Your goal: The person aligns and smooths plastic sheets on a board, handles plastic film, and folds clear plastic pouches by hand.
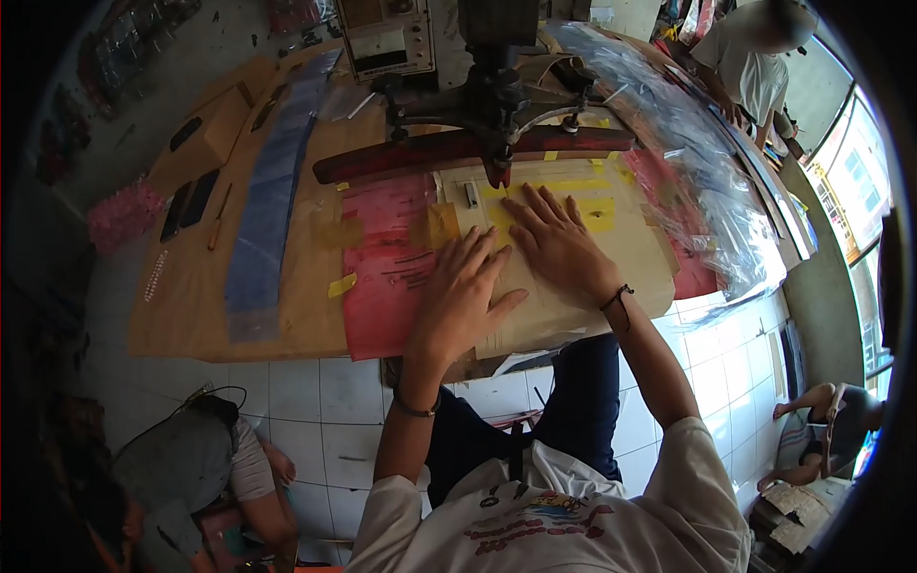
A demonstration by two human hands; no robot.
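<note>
My left hand (468, 289) lies with its fingers spread over the edge between a red sheet (374, 320) and a beige board (554, 323). Flat on the board, to the right, is my right hand (557, 243), its fingers stretched toward the machine. Neither hand holds anything. Yellow tape strips (597, 212) are stuck on the board beyond my right hand. A small metal piece (471, 195) sits on the board past my left fingertips. Just beyond my right fingertips is the pointed tip of a dark machine head (500, 172), with a curved dark red bar (411, 155) behind it.
A blue translucent strip (267, 205), a screwdriver (219, 218) and dark flat pieces (198, 198) lie on the brown tabletop (181, 320). Clear plastic sheets (697, 181) cover the right side. A control box (386, 40) stands behind. Other people are at back right, lower right and lower left.
</note>
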